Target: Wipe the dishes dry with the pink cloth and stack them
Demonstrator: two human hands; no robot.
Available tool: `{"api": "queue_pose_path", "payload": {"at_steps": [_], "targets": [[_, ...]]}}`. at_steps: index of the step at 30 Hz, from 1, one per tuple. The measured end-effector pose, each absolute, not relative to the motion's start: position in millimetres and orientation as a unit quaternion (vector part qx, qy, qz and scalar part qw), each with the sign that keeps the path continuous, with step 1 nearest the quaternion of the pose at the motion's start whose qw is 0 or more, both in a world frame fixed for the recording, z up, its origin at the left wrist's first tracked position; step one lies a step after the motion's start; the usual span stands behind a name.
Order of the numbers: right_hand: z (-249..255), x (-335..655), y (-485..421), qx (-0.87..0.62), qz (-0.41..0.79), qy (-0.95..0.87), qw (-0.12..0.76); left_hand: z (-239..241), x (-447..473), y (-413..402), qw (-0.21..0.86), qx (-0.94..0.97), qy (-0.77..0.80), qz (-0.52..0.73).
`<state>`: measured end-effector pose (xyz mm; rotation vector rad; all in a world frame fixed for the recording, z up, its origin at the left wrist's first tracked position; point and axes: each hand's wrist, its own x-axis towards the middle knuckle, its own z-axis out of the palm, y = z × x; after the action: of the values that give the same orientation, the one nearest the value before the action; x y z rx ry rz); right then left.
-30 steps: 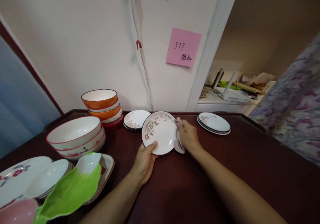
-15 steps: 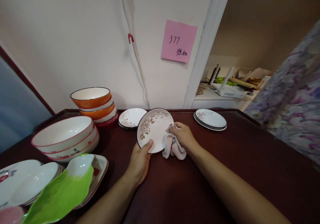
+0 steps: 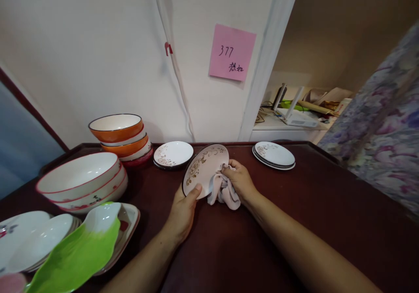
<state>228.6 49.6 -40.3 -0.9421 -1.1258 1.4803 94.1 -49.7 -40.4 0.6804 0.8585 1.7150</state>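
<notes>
A white plate [image 3: 207, 168] with a brown flower pattern and dark rim is held tilted above the table by my left hand [image 3: 183, 212]. The left thumb lies over its lower edge, and the other fingers are hidden behind it. My right hand [image 3: 241, 180] is closed on a bunched greyish-pink cloth [image 3: 224, 192], which rests against the right side of the plate. Behind the plate to the left is a small stack of matching plates [image 3: 173, 153]. Another matching stack [image 3: 274, 154] stands to the right, beyond my right hand.
On the left stand stacked orange and white bowls [image 3: 118, 129], large red-rimmed bowls [image 3: 81, 179], a green leaf-shaped dish [image 3: 78, 253] and white plates [image 3: 24, 227]. The dark red table [image 3: 321, 214] meets a wall bearing a pink note [image 3: 232, 53]. A floral curtain [image 3: 389, 122] hangs at right.
The plate in my left hand has turned and now shows a narrower face. The cloth in my right hand has shifted slightly left along with it. The view has moved a little.
</notes>
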Motion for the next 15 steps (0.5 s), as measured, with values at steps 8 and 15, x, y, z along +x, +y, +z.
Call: {"api": "queue_pose_path", "payload": {"at_steps": [8,15], "targets": [[-38.2,227.2,47.5,-0.395,0.617,-0.453,0.508,-39.4,94.6,-48.1,0.535,0.266,0.363,0.715],[-40.4,229.9,52.8,-0.416,0.583,-0.483,0.503,-39.2,94.0,-49.3,0.542,0.253,0.37,0.71]]}}
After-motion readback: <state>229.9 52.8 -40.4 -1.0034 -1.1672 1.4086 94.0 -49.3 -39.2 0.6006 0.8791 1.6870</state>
